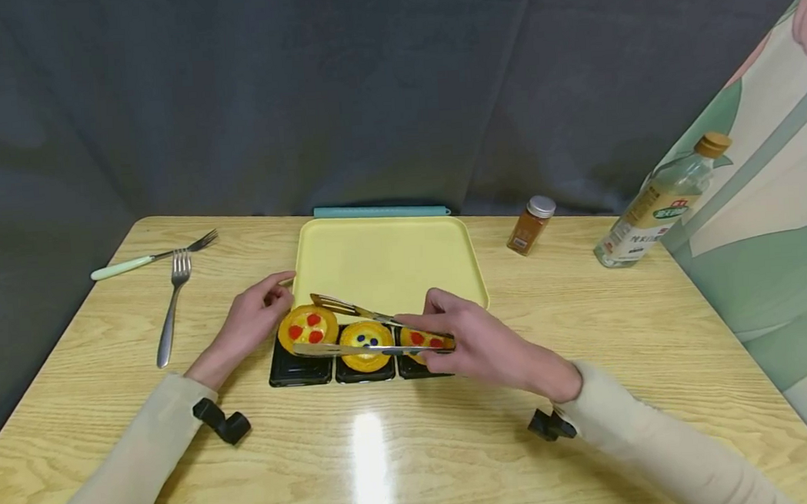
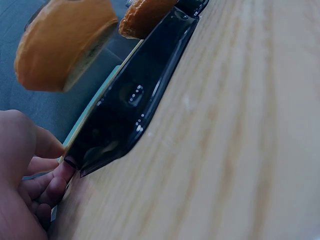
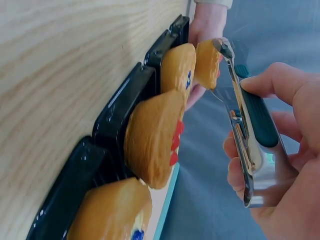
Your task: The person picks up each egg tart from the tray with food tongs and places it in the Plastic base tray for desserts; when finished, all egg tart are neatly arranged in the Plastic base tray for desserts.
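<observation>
My right hand [image 1: 475, 344] grips metal tongs [image 1: 361, 350] with dark green grips [image 3: 260, 117]. Between the tong arms is a red-dotted tart [image 1: 307, 326], held above the leftmost compartment of a black tray [image 1: 301, 370]. From the left wrist view, this raised tart [image 2: 65, 45] hangs clear of the tray [image 2: 130, 95]. A blue-dotted tart [image 1: 366, 339] and another red-dotted tart [image 3: 155, 140] sit in compartments to its right; a further tart [image 3: 110, 212] is hidden by my right hand in the head view. My left hand [image 1: 254, 311] pinches the tray's left end corner.
Behind the black tray lies a pale yellow tray [image 1: 390, 260], with a teal bar [image 1: 382, 212] at the table's back edge. Two forks, one green-handled [image 1: 127, 267] and one metal [image 1: 171, 308], lie left. A spice jar [image 1: 531, 226] and a labelled bottle [image 1: 664, 201] stand back right.
</observation>
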### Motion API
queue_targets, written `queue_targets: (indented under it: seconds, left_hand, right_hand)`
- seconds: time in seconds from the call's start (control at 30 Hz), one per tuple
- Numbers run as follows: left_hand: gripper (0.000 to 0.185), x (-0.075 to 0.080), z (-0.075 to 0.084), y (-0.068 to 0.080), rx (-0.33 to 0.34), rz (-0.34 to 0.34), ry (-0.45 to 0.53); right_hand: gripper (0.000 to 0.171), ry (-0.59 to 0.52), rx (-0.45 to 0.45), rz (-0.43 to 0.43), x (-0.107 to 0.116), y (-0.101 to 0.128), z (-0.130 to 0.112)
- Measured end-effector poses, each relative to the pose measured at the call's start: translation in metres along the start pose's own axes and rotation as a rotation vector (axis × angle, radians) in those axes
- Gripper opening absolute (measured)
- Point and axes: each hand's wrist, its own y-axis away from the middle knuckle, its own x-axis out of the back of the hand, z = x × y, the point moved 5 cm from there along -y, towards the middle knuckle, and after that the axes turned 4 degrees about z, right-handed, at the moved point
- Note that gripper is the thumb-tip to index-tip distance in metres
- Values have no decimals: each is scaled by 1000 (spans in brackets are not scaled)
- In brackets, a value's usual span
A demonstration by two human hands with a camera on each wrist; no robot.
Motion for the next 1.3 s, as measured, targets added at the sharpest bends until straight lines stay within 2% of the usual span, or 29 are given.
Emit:
queue_targets:
  seconds: [0.37,0.73,0.87,1.03,1.3]
  left_hand:
    - [44,0,0,0,9,1,13]
    - [45,1,1,1,12,-1,18]
    - [45,1,1,1,12,2,14]
    - [45,1,2,2,15,1,11]
    - [46,1,1,2,19,-2,24]
  right_hand:
    - [54,17,9,-64,-16,-2,-4]
    - [53,42,7,-77,-22,1,-1]
    - [54,26,7,-54,-19,3,-1]
    - [55,12,14,16,-5,10,-4]
    - [55,55,-41,122,21,37,6]
